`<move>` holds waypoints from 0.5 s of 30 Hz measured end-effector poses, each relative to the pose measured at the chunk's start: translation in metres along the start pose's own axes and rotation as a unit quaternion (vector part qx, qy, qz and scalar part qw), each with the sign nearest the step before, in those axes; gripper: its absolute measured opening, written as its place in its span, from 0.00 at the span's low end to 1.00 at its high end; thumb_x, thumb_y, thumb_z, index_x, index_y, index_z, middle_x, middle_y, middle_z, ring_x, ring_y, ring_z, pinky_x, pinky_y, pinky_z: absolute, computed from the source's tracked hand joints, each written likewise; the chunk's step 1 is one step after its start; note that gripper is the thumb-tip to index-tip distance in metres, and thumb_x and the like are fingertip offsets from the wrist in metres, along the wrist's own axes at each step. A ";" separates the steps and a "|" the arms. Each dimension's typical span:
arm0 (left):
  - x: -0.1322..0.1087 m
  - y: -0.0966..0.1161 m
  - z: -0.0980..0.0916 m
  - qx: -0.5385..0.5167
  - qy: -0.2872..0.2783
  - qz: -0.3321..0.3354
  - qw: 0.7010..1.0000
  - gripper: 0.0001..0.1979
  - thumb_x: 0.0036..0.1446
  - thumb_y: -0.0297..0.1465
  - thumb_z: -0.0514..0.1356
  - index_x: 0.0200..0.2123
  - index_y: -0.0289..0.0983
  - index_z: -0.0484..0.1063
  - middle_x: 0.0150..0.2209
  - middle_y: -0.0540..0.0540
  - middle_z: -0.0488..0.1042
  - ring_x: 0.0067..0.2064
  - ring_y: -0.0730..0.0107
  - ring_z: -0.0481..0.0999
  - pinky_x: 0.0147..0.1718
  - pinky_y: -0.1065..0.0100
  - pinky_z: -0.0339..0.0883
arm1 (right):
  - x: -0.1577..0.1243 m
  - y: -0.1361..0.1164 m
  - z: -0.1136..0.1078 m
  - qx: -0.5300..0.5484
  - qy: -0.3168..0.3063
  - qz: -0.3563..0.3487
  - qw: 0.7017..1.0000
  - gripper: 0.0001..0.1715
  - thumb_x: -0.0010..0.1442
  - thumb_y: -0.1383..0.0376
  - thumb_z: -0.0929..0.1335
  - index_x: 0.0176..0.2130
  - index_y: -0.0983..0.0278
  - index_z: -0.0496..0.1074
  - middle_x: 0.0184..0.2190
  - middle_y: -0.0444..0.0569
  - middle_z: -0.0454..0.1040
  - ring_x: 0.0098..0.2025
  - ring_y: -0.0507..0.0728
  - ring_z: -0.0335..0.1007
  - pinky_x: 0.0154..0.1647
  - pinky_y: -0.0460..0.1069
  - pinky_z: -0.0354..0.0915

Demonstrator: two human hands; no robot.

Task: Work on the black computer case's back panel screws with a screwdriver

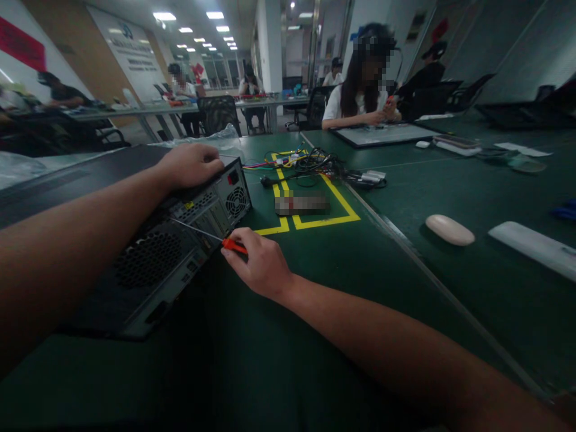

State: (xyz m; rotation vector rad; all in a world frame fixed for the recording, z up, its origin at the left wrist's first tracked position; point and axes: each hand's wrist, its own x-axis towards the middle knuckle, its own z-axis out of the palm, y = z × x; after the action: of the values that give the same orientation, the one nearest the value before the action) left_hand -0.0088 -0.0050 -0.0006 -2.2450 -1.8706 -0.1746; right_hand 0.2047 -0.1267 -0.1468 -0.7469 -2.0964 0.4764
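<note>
right hand (263, 264) grasping screwdriver (234, 245), left hand (191, 165) on computer (216, 207), grip unclear, cables (317, 161) near far edge of desk (333, 276), mouse (450, 230) rightward

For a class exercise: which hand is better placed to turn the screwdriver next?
Probably the right hand: it grips the screwdriver, shaft toward the computer case; the left hand rests on the case.

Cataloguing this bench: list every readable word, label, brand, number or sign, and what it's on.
No text is legible.
Wall sign: lettering and a mark, too blurred.
Computer case, rear: yellow patch, perhaps a label, too small.
Flat dark object on the table: pixelated, unreadable.
Orange-handled screwdriver: no marking legible.
</note>
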 end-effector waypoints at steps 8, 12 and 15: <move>0.001 -0.001 0.002 0.006 0.010 0.006 1.000 0.21 0.63 0.43 0.49 0.37 0.37 0.77 0.36 0.40 0.77 0.37 0.60 0.71 0.34 0.62 0.59 | 0.000 -0.002 -0.002 -0.006 0.007 0.003 1.000 0.15 0.74 0.52 0.64 0.50 0.60 0.69 0.43 0.49 0.80 0.45 0.56 0.79 0.45 0.51 0.69; 0.000 0.000 0.000 0.007 0.003 0.002 1.000 0.22 0.63 0.44 0.49 0.39 0.37 0.78 0.37 0.39 0.77 0.38 0.58 0.72 0.36 0.61 0.60 | 0.000 -0.003 -0.003 -0.011 0.010 0.004 1.000 0.16 0.74 0.52 0.64 0.50 0.61 0.69 0.43 0.50 0.80 0.45 0.57 0.79 0.45 0.51 0.69; 0.000 0.002 -0.001 0.005 -0.006 -0.007 1.000 0.24 0.63 0.44 0.49 0.42 0.35 0.80 0.38 0.38 0.78 0.39 0.55 0.73 0.38 0.59 0.62 | 0.000 -0.002 -0.003 -0.013 0.011 -0.001 1.000 0.16 0.74 0.52 0.64 0.50 0.61 0.69 0.43 0.50 0.80 0.45 0.57 0.79 0.45 0.51 0.69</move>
State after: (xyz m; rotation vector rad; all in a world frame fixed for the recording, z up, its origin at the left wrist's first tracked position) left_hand -0.0074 -0.0058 -0.0001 -2.2316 -1.8893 -0.1539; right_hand 0.2060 -0.1284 -0.1440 -0.7618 -2.0859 0.4400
